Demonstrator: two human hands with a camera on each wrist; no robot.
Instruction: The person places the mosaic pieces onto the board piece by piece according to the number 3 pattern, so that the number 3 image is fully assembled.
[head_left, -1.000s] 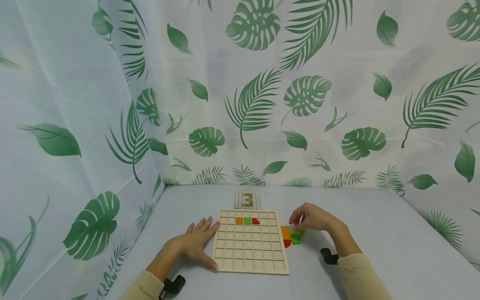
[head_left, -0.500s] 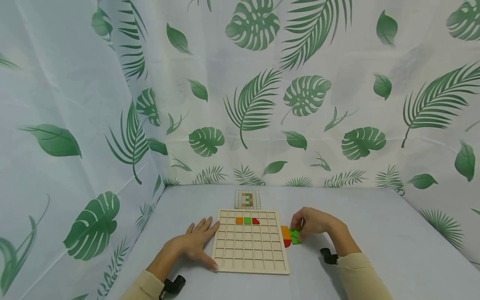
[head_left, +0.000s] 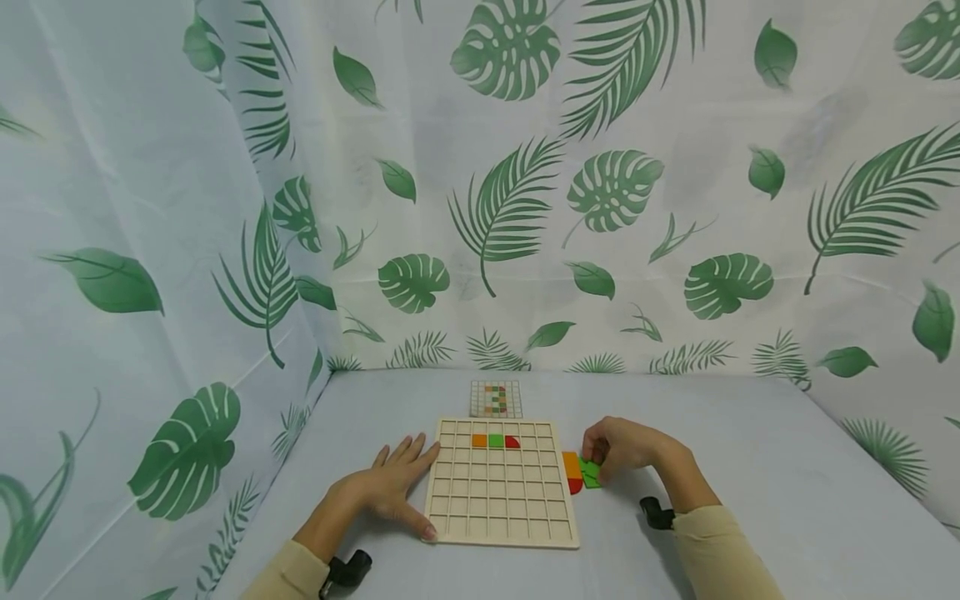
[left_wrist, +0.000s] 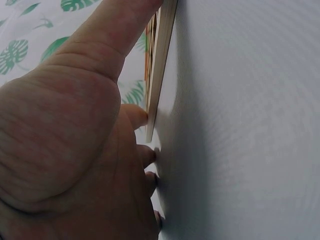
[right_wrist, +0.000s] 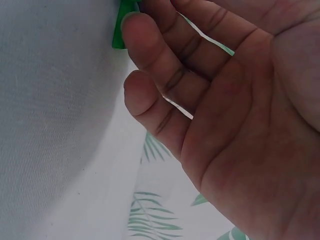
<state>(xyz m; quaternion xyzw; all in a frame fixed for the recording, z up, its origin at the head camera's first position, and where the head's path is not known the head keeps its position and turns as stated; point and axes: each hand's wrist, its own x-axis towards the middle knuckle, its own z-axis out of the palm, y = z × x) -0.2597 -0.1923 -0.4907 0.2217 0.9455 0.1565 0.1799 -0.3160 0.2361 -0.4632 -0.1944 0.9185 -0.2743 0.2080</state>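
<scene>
A square wooden grid board (head_left: 498, 500) lies on the table, with an orange tile (head_left: 479, 441), a green square tile (head_left: 496, 441) and a red tile with a rounded corner (head_left: 512, 442) side by side in one row near its far edge. My left hand (head_left: 390, 487) is spread along the board's left side, thumb at the near corner and fingertips by the far part of that edge. Right of the board, my right hand (head_left: 626, 444) pinches at a green tile (head_left: 590, 472) among green pieces on the table. Its fingertips partly hide them; green also shows beside the fingers (right_wrist: 142, 42) in the right wrist view.
Orange tiles (head_left: 572, 465) and a red rounded tile (head_left: 574, 486) lie between the board's right edge and the green pieces. Behind the board is a small card (head_left: 495, 399) printed with a coloured grid pattern. A leaf-printed curtain (head_left: 525, 208) hangs behind the table.
The right hand has drawn slightly down and right, and the green tile that stuck out askew under its fingers now lies in line with the other green. The left hand stays put.
</scene>
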